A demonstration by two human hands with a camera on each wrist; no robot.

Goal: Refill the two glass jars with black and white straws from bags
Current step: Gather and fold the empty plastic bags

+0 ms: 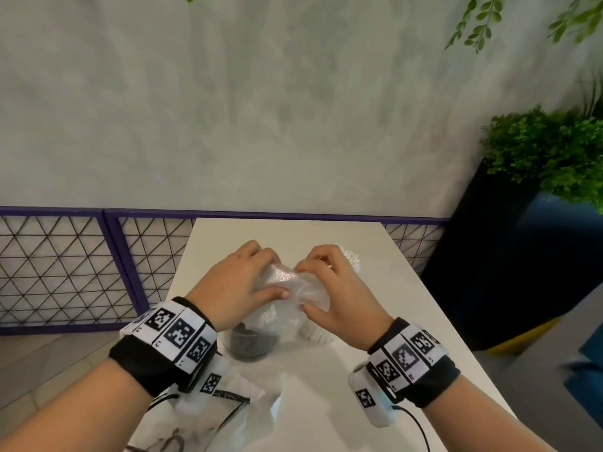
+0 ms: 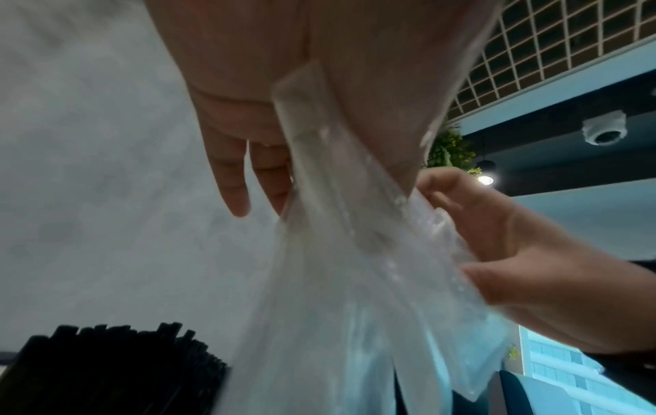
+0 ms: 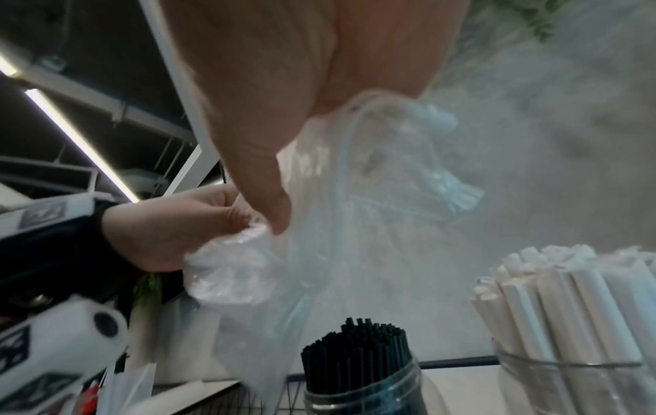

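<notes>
Both hands grip one clear plastic bag, held up above the jar of black straws. The left hand pinches the crumpled plastic on its side between thumb and fingers; the right hand pinches the other side the same way, the two hands close together with the bag bunched between them. The bag hangs down from the hands toward the jar, its long axis roughly vertical, and looks empty, though the plastic is too blurred to be sure.

The jar of black straws stands on the white surface directly below the hands, packed full. The jar of white straws stands just beside it on the right-hand side, also full. Another bag lies flat on the surface nearer the person than the black-straw jar.

Judging by the full jars, refilling looks nearly done; the held bag probably needs setting aside, and either hand is equally near.
</notes>
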